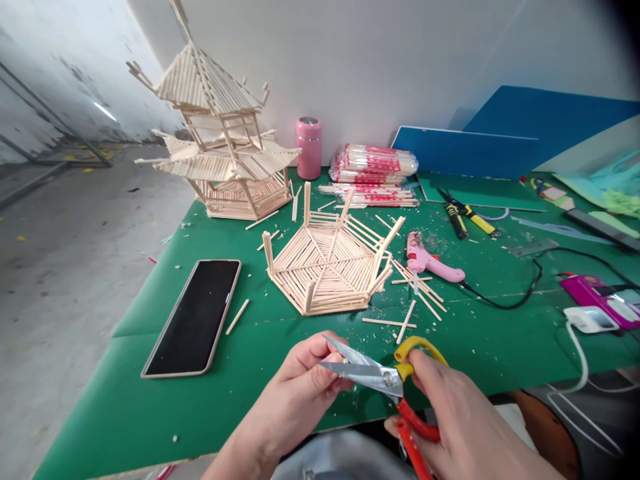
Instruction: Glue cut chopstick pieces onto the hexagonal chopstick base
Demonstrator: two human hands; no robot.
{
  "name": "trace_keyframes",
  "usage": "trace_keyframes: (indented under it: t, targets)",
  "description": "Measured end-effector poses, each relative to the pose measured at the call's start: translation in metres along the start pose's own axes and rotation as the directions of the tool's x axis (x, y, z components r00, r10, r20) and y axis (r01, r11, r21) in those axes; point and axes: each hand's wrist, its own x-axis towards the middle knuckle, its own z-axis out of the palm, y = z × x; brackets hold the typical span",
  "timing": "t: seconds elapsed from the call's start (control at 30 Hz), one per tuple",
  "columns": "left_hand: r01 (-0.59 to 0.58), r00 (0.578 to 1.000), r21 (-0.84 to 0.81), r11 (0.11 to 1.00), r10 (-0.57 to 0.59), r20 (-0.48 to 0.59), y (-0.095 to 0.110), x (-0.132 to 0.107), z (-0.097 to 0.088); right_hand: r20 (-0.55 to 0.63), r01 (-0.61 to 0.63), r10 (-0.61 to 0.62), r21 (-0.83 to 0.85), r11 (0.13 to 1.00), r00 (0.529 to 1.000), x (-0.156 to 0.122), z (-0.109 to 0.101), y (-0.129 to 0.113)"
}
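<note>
My right hand [460,420] grips scissors [385,380] with one yellow and one red handle loop, the steel blades slightly apart and pointing left. My left hand [300,383] is closed in a pinch at the blade tips; whatever it holds is hidden behind the blades. Just beyond the hands on the green mat [150,413] lies a flat hexagonal frame of wooden sticks [330,267] with short upright posts. A taller stick pagoda [220,133] stands at the back left.
A black phone [195,317] lies left of the hands. A pink glue gun [430,263] with its black cord, loose sticks [415,287], yellow-handled pliers [467,217], wrapped chopstick packs [373,163], a pink cup [309,148], blue boards [475,150] and a purple device [600,297] fill the back and right.
</note>
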Motion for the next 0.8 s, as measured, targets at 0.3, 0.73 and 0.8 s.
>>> trace_keyframes:
  t: [0.3,0.73,0.8]
  targets:
    - [-0.021,0.998,-0.004,1.0,0.022,0.055,-0.0006,-0.001,-0.0002,-0.041,0.035,-0.034,0.011,0.999,0.999,-0.0016,0.0076,0.0029]
    - [-0.003,0.997,-0.007,1.0,0.004,0.077,-0.0025,-0.0011,-0.0042,-0.101,0.001,-0.001,0.0,1.0,0.995,0.0,0.0037,0.0021]
    - [0.006,0.998,0.007,1.0,-0.006,0.067,-0.0022,0.0,-0.0047,-0.065,-0.013,0.014,0.018,1.0,0.998,-0.0008,0.004,0.0028]
